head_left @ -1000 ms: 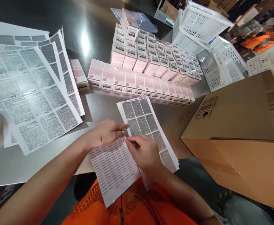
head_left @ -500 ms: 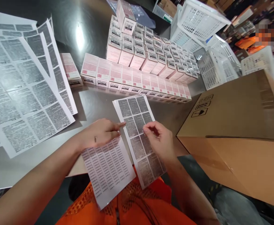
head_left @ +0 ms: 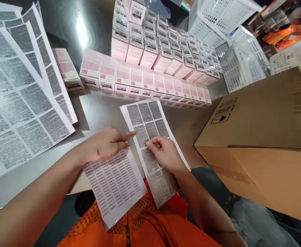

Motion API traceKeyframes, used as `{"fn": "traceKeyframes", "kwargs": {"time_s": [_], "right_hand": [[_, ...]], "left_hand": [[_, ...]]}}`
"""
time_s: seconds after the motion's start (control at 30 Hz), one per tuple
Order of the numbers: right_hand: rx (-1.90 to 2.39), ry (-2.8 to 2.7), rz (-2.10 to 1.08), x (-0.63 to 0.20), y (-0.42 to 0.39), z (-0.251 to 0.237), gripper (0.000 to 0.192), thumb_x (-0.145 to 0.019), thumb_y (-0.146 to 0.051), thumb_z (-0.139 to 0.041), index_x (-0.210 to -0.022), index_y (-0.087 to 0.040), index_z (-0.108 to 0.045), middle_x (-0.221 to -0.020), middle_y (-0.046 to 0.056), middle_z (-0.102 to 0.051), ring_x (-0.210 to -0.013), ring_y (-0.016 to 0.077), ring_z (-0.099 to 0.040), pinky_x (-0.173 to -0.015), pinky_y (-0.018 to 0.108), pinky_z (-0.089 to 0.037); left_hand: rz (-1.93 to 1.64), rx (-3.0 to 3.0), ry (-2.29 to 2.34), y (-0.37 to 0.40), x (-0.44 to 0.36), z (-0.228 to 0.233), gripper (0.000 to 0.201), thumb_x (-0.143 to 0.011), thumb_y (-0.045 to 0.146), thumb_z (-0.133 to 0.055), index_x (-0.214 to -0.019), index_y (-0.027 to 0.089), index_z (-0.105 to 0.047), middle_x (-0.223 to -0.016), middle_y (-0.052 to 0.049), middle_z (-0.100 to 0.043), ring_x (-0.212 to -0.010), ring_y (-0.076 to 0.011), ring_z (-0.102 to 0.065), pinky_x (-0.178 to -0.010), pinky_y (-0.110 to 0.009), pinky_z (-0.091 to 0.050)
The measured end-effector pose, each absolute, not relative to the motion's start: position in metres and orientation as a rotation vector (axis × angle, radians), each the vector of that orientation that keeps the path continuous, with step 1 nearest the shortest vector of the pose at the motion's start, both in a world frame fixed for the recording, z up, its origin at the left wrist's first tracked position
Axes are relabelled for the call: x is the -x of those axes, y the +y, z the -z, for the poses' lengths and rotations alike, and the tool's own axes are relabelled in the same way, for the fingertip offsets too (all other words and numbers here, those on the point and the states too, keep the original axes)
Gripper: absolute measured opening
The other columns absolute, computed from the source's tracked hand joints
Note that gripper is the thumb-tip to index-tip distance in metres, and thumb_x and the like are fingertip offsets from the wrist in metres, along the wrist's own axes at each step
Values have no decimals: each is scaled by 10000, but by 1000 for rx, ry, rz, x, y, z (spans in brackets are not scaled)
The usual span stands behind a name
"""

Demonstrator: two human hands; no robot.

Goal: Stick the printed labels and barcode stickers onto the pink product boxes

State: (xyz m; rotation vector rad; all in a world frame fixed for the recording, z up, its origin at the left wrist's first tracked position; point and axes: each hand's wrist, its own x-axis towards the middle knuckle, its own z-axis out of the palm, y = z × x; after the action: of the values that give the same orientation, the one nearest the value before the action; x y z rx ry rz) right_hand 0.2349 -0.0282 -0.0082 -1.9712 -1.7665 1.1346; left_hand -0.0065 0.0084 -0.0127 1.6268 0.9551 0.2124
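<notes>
A sheet of large, densely printed labels [head_left: 145,129] lies on a small stack of similar sheets, its lower end hanging past the table edge. My right hand [head_left: 163,151] is over it, thumb and forefinger pinched at a label near its middle; whether the label is lifted cannot be seen. My left hand [head_left: 109,142] has its forefinger stretched onto the stack's left edge, the other fingers curled. Beneath that hand, a sheet of small printed labels [head_left: 116,185] slants down over the table edge, its top hidden by the curled fingers.
Pink-and-white boxes [head_left: 124,73] stand in a row, with several wrapped boxes [head_left: 163,56] behind. More label sheets [head_left: 29,127] lie at left. A large cardboard box [head_left: 253,113] borders the right side. White plastic baskets [head_left: 217,20] are at the back, with a person in orange [head_left: 281,36] beyond.
My right hand has moved left across the label sheet, its fingers now closer together. The left hand keeps its place on the sheets. The view has shifted slightly.
</notes>
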Motion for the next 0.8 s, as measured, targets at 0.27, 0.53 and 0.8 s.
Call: {"fn": "traceKeyframes", "kwargs": {"time_s": [0.27, 0.53, 0.8], "right_hand": [[1955, -1866, -916, -230, -36, 14, 148, -883, -296, -582, -798, -209, -667, -767, 24, -670, -681, 165, -584, -631, 285, -434], [1900, -1930, -731, -226, -45, 20, 111, -882, -259, -574, -807, -204, -635, -783, 23, -626, -669, 156, -565, -647, 288, -437], [1866, -1651, -810, -235, -45, 24, 131, -847, -336, -652, -820, -208, -656, -835, 31, -636, -633, 136, -558, -624, 278, -489]], "left_hand": [[-229, -1596, 965, 8, 6, 14, 326, -849, 444, -506, -688, 219, -677, -1105, -65, -767, -1255, -341, -594, -868, -329, -512], [-225, -1608, 956, 8, 5, 15, 331, -873, 403, -496, -633, 224, -637, -1112, -49, -768, -1229, -324, -617, -866, -331, -518], [-211, -1593, 973, 8, 6, 13, 349, -858, 467, -506, -706, 213, -693, -1265, -52, -715, -1127, -331, -662, -838, -345, -532]]}}
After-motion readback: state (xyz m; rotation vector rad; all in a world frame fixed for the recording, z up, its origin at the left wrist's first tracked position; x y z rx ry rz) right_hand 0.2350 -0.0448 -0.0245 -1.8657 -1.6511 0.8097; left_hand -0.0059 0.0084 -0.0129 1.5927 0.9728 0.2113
